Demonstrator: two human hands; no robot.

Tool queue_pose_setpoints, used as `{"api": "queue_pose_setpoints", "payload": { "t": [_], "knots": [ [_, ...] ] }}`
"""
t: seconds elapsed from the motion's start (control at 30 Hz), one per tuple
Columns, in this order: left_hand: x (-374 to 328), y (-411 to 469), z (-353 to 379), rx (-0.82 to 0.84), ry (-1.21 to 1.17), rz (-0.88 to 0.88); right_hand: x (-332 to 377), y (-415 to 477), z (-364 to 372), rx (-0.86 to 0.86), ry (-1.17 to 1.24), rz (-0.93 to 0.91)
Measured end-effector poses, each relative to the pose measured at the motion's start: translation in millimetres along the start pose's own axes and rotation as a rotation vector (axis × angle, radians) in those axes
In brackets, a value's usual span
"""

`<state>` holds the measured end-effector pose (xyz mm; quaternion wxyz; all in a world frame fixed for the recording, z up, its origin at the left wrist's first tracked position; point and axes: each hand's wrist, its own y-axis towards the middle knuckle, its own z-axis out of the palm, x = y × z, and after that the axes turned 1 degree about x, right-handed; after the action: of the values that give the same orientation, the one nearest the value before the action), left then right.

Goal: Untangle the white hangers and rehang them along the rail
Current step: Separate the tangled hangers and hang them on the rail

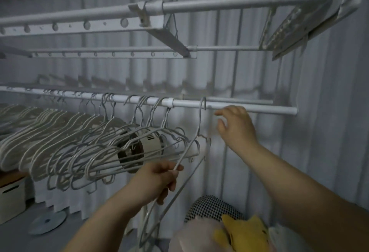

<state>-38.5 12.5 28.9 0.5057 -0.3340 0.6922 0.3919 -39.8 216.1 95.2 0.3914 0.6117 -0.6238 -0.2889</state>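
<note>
So the big white drying rack point(219, 4) fills the top of the frame, and under it the rail point(269, 108) runs from mid left to mid right. The left half of the rail is packed with a row of white hangers point(60, 141), all bunched and overlapping, with some beige vented cylinder thing point(139, 147) showing behind them. Right hand point(237, 125) is up just below the rail, right of centre, fingers spread loose and not gripping anything (bit blurry tbh). Left hand point(157, 177) is lower centre, fingers curled, pinching the shoulder wire of one hanger point(199, 123) whose hook is over the rail just right of the bunch, body tilted down toward bottom centre. Small stuff: a box point(10, 197) lower left, a disc point(48, 221) on the floor, and checkered fabric point(211, 207) by something yellow point(245, 233) at the bottom.
</note>
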Motion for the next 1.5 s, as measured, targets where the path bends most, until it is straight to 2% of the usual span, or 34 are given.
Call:
{"api": "queue_pose_setpoints", "payload": {
  "t": [0.03, 0.07, 0.17, 0.2, 0.63, 0.8, 0.87, 1.03, 1.13, 1.2, 1.33, 1.4, 1.5],
  "knots": [
    [-1.3, 5.2, 0.4, -0.015, -0.013, 0.016, -7.4, 6.6, 3.9, -0.102, -0.09, -0.07],
    [-2.6, 9.8, 1.0, -0.026, -0.02, 0.029, -13.7, 12.2, 6.2, -0.133, -0.162, -0.105],
    [-5.5, 23.0, 3.5, -0.042, -0.019, 0.053, -23.0, 20.9, 5.4, 0.17, -0.259, 0.022],
    [-6.5, 27.5, 4.9, -0.04, -0.015, 0.058, -27.4, 23.4, 5.1, 0.213, -0.271, 0.037],
    [1.3, 56.5, 31.5, 0.173, 0.034, 0.048, -24.2, 30.9, 6.9, 0.184, -0.196, -0.015],
    [1.2, 53.1, 22.7, 0.22, 0.12, -0.013, -14.0, 38.2, 19.5, 0.261, -0.269, -0.075],
    [0.9, 51.8, 14.4, 0.107, 0.22, 0.044, -16.5, 39.8, 25.1, 0.232, -0.278, -0.099],
    [2.0, 51.4, -27.6, -0.483, 0.533, 0.322, -31.2, 39.7, 39.2, 0.082, -0.235, -0.162],
    [5.1, 52.9, -53.2, -0.702, 0.739, 0.415, -26.5, 40.5, 37.4, 0.077, -0.209, -0.137],
    [11.4, 55.9, -66.4, -0.709, 0.896, 0.393, -22.1, 41.0, 36.8, 0.073, -0.202, -0.103],
    [21.6, 61.0, -80.6, -0.574, 1.11, 0.287, -16.1, 42.2, 40.2, 0.045, -0.202, -0.079],
    [26.9, 63.3, -84.0, -0.537, 1.161, 0.227, -19.5, 41.4, 43.3, 0.014, -0.214, -0.11],
    [33.7, 66.1, -87.1, -0.584, 1.154, 0.245, -23.7, 40.1, 42.8, 0.011, -0.225, -0.132]
  ]
}}
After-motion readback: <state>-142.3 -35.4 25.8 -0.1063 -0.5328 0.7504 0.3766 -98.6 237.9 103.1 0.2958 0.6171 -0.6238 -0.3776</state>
